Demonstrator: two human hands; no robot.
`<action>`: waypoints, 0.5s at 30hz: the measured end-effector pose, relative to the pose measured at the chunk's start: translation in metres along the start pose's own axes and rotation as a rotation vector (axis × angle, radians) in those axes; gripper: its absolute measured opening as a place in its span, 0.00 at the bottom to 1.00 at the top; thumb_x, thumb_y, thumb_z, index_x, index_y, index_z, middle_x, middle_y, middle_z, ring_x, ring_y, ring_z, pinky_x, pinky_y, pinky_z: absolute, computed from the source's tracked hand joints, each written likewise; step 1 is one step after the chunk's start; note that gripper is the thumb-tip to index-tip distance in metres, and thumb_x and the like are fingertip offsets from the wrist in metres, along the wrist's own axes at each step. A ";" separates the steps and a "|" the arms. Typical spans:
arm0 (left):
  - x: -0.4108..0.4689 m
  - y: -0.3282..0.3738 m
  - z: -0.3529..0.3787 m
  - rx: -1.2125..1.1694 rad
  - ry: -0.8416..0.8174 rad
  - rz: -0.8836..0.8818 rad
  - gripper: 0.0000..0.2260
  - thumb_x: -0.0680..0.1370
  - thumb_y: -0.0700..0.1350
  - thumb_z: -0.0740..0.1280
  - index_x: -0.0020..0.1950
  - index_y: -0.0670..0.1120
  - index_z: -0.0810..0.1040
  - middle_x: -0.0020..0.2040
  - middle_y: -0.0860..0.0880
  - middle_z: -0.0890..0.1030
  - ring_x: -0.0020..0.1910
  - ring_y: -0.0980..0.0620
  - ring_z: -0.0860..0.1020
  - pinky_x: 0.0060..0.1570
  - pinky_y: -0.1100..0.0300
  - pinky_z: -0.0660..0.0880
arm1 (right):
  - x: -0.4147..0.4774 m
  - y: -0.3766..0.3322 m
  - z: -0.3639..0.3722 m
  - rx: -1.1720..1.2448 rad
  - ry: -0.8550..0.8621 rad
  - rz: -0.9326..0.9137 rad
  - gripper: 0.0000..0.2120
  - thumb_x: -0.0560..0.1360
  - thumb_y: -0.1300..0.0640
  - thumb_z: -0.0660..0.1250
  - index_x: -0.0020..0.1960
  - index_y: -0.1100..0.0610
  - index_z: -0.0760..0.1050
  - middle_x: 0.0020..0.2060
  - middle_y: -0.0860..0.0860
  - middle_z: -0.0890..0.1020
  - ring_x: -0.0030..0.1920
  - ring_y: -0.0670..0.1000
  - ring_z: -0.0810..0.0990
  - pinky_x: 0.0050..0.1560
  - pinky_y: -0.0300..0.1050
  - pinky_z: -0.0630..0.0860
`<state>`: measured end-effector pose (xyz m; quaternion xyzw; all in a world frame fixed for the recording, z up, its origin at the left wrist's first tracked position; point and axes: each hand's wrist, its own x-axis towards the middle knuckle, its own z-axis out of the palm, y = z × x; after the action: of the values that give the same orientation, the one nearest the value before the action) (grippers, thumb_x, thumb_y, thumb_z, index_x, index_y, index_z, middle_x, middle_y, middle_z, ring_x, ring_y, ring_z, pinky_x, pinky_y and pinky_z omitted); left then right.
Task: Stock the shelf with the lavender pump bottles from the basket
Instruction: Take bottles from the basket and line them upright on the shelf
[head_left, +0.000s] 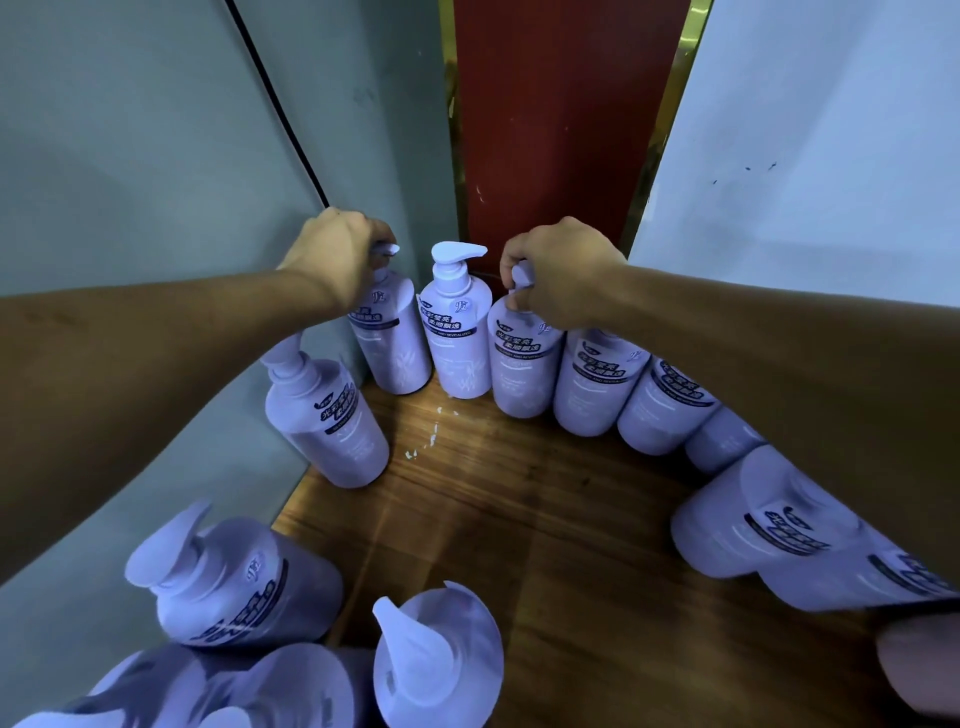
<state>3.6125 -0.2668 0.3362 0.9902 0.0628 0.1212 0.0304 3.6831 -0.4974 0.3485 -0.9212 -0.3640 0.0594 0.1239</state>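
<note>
1. Wooden shelf (545, 519); grey wall (130, 182) on the left, red panel (550, 130) behind.
2. Lavender pump bottles (597, 384) upright along the shelf's back and sides. More at the near edge, blurred.
3. Left hand (337, 254) curled round the pump head of the back-left bottle (392, 348), which stands by the wall.
4. Right hand (561, 270) grips the pump of the right bottle (522, 364), on the shelf; the middle bottle (456, 332) stands untouched between.
5. White drips (434, 431) on the wood.

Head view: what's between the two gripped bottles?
One untouched middle bottle, between the left bottle in the left hand and the right bottle in the right hand; head view.
</note>
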 end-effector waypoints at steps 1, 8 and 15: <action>0.002 0.000 0.001 0.001 0.004 -0.002 0.09 0.78 0.40 0.65 0.55 0.40 0.81 0.49 0.37 0.82 0.51 0.34 0.77 0.46 0.51 0.71 | 0.001 0.000 0.001 0.000 0.001 0.003 0.05 0.72 0.52 0.72 0.44 0.48 0.76 0.45 0.50 0.80 0.46 0.53 0.78 0.41 0.43 0.72; 0.007 0.006 0.005 -0.007 0.036 0.020 0.09 0.77 0.39 0.66 0.55 0.41 0.82 0.49 0.38 0.82 0.50 0.35 0.77 0.43 0.55 0.67 | -0.001 0.004 0.002 0.032 0.012 0.013 0.06 0.72 0.53 0.73 0.42 0.49 0.76 0.42 0.49 0.80 0.42 0.52 0.77 0.37 0.41 0.69; 0.008 0.008 0.008 -0.053 0.075 -0.034 0.10 0.78 0.40 0.66 0.57 0.42 0.82 0.51 0.38 0.82 0.54 0.35 0.76 0.49 0.52 0.71 | -0.001 0.004 0.003 0.047 0.011 0.019 0.06 0.72 0.54 0.73 0.43 0.48 0.76 0.42 0.49 0.80 0.43 0.52 0.78 0.38 0.41 0.70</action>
<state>3.6227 -0.2738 0.3310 0.9825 0.0776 0.1594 0.0566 3.6847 -0.5005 0.3446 -0.9217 -0.3533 0.0639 0.1467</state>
